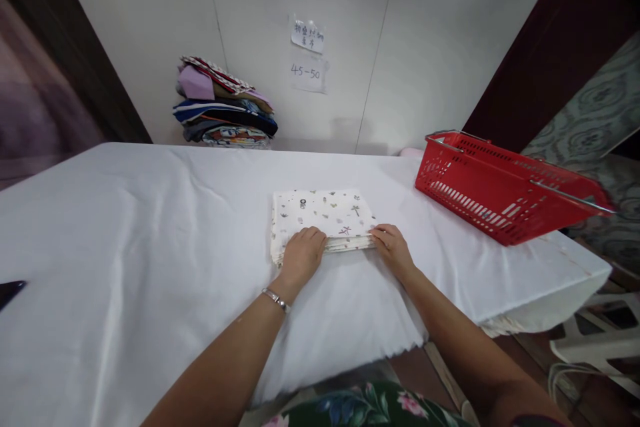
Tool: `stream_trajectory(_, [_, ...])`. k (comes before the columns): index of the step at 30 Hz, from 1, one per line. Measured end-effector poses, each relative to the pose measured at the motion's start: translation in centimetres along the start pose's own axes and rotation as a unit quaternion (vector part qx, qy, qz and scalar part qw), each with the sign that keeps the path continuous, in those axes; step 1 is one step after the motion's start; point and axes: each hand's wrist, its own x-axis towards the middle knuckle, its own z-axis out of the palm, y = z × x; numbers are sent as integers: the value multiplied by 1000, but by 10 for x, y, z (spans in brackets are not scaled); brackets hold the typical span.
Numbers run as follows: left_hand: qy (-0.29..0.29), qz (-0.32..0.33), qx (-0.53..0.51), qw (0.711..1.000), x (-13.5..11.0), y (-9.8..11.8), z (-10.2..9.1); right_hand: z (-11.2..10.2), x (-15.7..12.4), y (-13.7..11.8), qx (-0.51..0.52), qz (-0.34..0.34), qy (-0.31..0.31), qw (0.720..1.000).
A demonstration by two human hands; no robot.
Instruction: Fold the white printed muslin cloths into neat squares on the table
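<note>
A folded white cloth with small printed animals, leaves and palm trees lies flat on the table in several layers. At its near edge, my left hand is closed over the layers, with the thumb side hidden under the hand. My right hand pinches the near right corner of the same cloth between thumb and fingers. A silver bracelet circles my left wrist.
The table has a white tablecloth. A red basket with metal handles stands at the right. Folded fabrics are stacked at the back left by the wall. A dark flat object sits at the left edge. Paper signs hang on the wall.
</note>
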Motion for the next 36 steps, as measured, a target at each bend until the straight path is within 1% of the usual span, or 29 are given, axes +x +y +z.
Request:
stream_trajectory(9, [9, -6, 2, 1000, -1, 0, 3, 2, 1, 4, -8, -18, 9, 1000])
stream_trajectory(16, [28, 18, -17, 999, -1, -3, 5, 4, 0, 4, 4, -28, 3, 1000])
stream_trajectory(20, [36, 15, -15, 999, 1, -2, 3, 3, 2, 1, 19, -26, 11, 999])
stream_trajectory(23, [27, 7, 2, 1000, 2, -1, 1, 2, 6, -2, 21, -25, 18, 999])
stream_trajectory(25, [19, 12, 12, 1000, 2, -1, 0, 1, 8, -2, 11, -29, 10, 999])
stream_trajectory(27, [14, 19, 21, 1000, 3, -1, 0, 2, 9, -2, -3, -42, 2, 999])
stream_trajectory(32, [-7, 33, 24, 999, 3, -3, 1, 3, 7, 2, -34, -84, 5, 996])
stream_trajectory(36, [-13, 31, 5, 999, 1, -2, 1, -1, 4, 1, -44, -110, -32, 992])
